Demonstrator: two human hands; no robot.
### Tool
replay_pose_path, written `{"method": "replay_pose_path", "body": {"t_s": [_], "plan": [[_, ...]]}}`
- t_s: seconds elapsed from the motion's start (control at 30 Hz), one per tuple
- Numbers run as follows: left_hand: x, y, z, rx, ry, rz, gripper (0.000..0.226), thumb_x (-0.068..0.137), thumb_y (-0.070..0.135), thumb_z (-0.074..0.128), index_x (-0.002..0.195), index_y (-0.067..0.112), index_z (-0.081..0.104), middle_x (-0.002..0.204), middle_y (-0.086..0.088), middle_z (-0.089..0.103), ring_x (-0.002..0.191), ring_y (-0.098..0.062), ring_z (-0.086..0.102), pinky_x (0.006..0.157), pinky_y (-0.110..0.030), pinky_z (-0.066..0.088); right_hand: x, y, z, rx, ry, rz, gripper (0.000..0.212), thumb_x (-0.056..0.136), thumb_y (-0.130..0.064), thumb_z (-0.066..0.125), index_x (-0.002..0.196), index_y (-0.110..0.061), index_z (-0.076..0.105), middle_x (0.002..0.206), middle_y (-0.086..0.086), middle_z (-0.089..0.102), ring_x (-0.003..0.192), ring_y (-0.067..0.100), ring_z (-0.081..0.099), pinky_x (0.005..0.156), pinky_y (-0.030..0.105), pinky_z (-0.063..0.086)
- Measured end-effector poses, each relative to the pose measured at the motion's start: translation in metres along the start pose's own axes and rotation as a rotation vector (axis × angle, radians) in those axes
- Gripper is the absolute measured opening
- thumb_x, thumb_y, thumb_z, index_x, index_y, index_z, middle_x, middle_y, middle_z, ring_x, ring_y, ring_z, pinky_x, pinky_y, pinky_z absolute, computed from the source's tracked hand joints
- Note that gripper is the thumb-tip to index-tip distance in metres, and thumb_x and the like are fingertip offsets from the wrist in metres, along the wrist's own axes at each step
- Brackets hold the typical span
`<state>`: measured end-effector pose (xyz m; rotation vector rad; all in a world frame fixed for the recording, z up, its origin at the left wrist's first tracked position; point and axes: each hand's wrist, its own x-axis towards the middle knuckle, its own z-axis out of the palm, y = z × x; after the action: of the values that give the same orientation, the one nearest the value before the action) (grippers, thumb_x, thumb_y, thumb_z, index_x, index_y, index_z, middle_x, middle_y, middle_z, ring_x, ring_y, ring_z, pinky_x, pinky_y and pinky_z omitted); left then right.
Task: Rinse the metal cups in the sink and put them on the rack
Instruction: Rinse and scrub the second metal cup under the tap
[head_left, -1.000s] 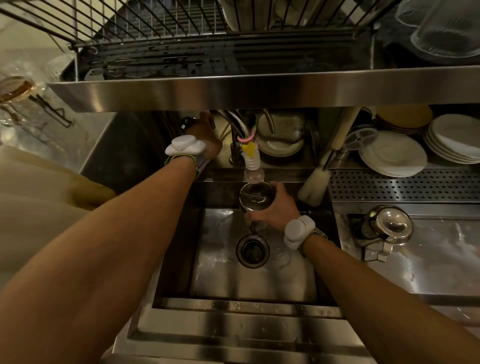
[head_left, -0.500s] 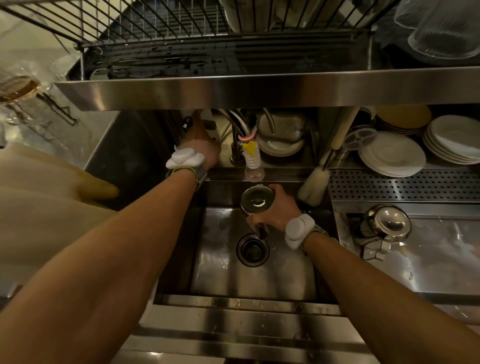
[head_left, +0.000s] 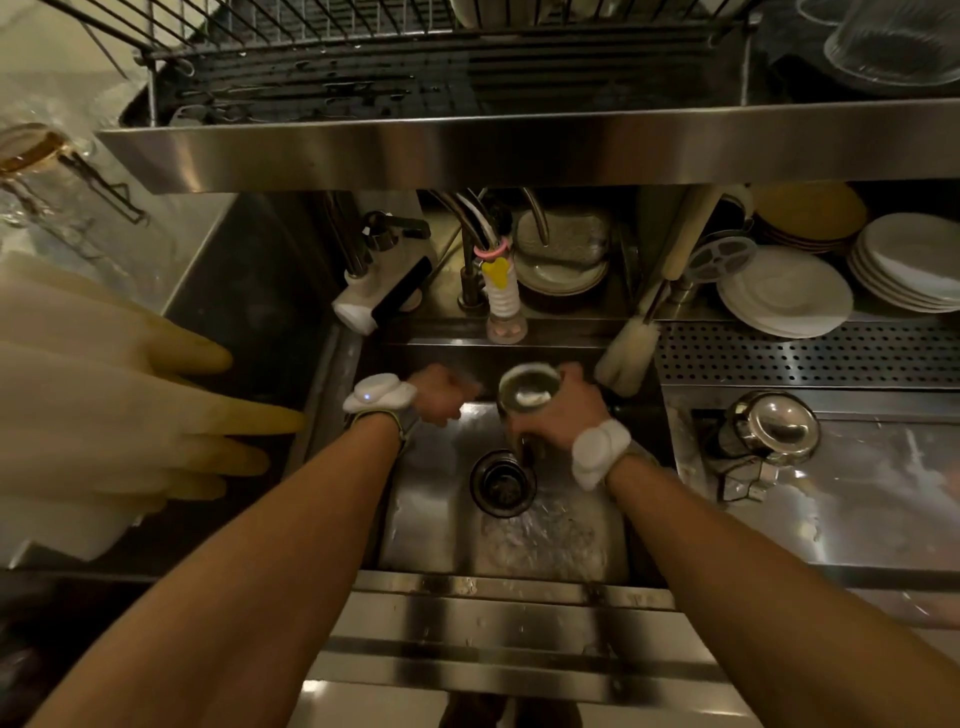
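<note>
My right hand grips a metal cup upright over the steel sink, just above the drain. Some liquid shows inside the cup. My left hand hangs beside the cup on its left, fingers curled into a loose fist with nothing in them. The faucet spout with its white ribbed nozzle stands behind the cup; no stream shows. The wire drying rack sits on the steel shelf overhead. A second shiny metal cup lies on the counter at the right.
Stacked white plates and saucers sit behind a perforated drain board at the right. A bottle brush leans at the sink's back right corner. Rubber gloves hang at the left. The shelf edge overhangs the sink.
My left hand came down from the tap handle behind the sink to beside the cup. My right hand pulled the cup away from the nozzle, toward me.
</note>
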<state>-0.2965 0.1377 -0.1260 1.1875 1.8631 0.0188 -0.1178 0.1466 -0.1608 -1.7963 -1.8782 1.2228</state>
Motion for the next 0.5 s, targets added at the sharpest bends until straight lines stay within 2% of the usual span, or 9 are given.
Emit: {"method": "replay_pose_path", "body": {"t_s": [0.07,0.13,0.17,0.2,0.27,0.37,0.43,0.5], "plan": [[-0.007,0.009,0.004,-0.145,0.021,0.019,0.039,0.096,0.045,0.045,0.12,0.015,0.056,0.102,-0.01,0.058,0.078,-0.024,0.06,0.043,-0.021,0.046,0.005,-0.015,-0.012,0.099,0.045,-0.007,0.094,0.056,-0.034,0.088,0.13,-0.009,0.037,0.124,0.005,0.057,0.114,0.022,0.056,0.086,0.023,0.044],[-0.014,0.017,0.009,-0.288,0.002,0.022,0.05,0.096,0.041,0.047,0.137,0.012,0.044,0.113,-0.01,0.055,0.098,-0.029,0.06,0.036,-0.018,0.048,0.003,-0.017,-0.014,0.093,0.039,0.005,0.095,0.057,-0.035,0.088,0.132,-0.008,0.035,0.125,0.005,0.057,0.114,0.022,0.056,0.085,0.023,0.045],[-0.017,0.021,0.011,-0.36,-0.025,0.016,0.054,0.095,0.042,0.05,0.14,0.014,0.041,0.12,-0.008,0.056,0.105,-0.03,0.061,0.041,-0.021,0.051,0.001,-0.014,-0.011,0.067,0.02,0.016,0.096,0.057,-0.036,0.088,0.132,-0.008,0.035,0.124,0.005,0.058,0.112,0.022,0.058,0.085,0.024,0.046],[-0.016,0.023,0.013,-0.409,-0.051,0.01,0.057,0.092,0.046,0.053,0.14,0.019,0.041,0.124,-0.006,0.057,0.108,-0.032,0.062,0.051,-0.027,0.054,-0.002,-0.013,-0.009,0.046,-0.004,0.014,0.096,0.057,-0.036,0.087,0.132,-0.009,0.034,0.123,0.005,0.059,0.11,0.021,0.059,0.085,0.025,0.048],[-0.015,0.025,0.018,-0.455,-0.058,0.002,0.057,0.088,0.053,0.055,0.136,0.024,0.047,0.127,-0.011,0.06,0.098,-0.033,0.066,0.063,-0.037,0.055,-0.004,-0.009,-0.006,0.045,-0.056,0.019,0.098,0.056,-0.035,0.087,0.134,-0.011,0.033,0.123,0.005,0.058,0.11,0.021,0.059,0.086,0.026,0.049],[-0.013,0.03,0.026,-0.499,0.009,0.02,0.042,0.094,0.041,0.051,0.128,0.016,0.055,0.125,-0.02,0.061,0.086,-0.032,0.063,0.075,-0.046,0.055,-0.005,-0.005,-0.003,0.088,-0.1,-0.003,0.11,0.054,-0.033,0.089,0.142,-0.018,0.023,0.134,0.007,0.051,0.121,0.024,0.052,0.094,0.03,0.046],[-0.016,0.035,0.026,-0.466,0.004,0.022,0.035,0.098,0.03,0.047,0.129,0.018,0.056,0.127,-0.016,0.059,0.086,-0.03,0.06,0.074,-0.045,0.054,-0.007,-0.004,-0.003,0.04,-0.141,-0.026,0.119,0.056,-0.032,0.089,0.148,-0.024,0.014,0.142,0.011,0.037,0.13,0.03,0.042,0.101,0.035,0.039],[-0.017,0.036,0.025,-0.393,-0.01,0.039,0.036,0.099,0.022,0.045,0.134,0.02,0.052,0.131,-0.012,0.056,0.1,-0.032,0.06,0.073,-0.043,0.052,-0.006,-0.005,-0.002,-0.03,-0.169,-0.036,0.116,0.059,-0.036,0.087,0.149,-0.029,0.014,0.142,0.014,0.032,0.13,0.033,0.04,0.1,0.034,0.037]]}}
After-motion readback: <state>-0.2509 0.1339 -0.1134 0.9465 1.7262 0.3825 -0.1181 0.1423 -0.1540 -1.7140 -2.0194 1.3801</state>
